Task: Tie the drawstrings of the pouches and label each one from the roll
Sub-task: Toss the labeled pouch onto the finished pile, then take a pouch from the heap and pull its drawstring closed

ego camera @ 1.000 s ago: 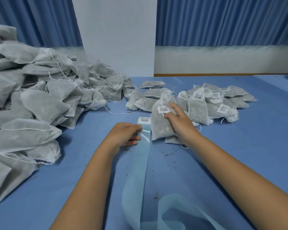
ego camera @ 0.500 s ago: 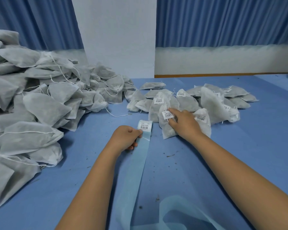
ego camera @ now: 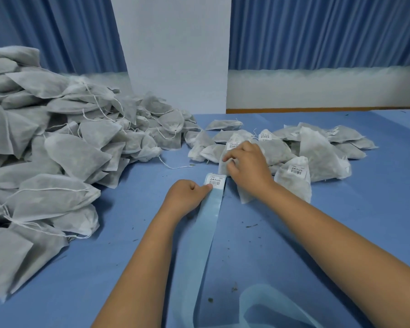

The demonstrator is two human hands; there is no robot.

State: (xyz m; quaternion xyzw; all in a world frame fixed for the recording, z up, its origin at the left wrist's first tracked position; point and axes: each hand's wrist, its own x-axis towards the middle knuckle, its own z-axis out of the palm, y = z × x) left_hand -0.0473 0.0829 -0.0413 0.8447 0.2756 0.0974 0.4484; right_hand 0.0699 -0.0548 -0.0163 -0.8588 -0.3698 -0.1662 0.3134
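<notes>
A pale blue label strip (ego camera: 207, 223) runs across the blue table from the near edge to the middle. One white barcode label (ego camera: 215, 181) sits at its far end. My left hand (ego camera: 187, 197) is curled, its thumb and fingers pinching the strip just below that label. My right hand (ego camera: 247, 165) lies on a grey pouch (ego camera: 244, 195) beside the strip, fingers curled on the fabric. Labelled pouches (ego camera: 294, 171) lie in a group behind and right of that hand.
A large heap of unlabelled grey pouches (ego camera: 57, 147) with loose white drawstrings fills the left side of the blue table (ego camera: 341, 233). Used backing strip curls near the front edge (ego camera: 270, 304). A white pillar (ego camera: 173, 55) and blue curtains stand behind.
My right hand has set the labelled pouch down among the group and drawn back toward the strip's end. My left hand has stayed on the strip.
</notes>
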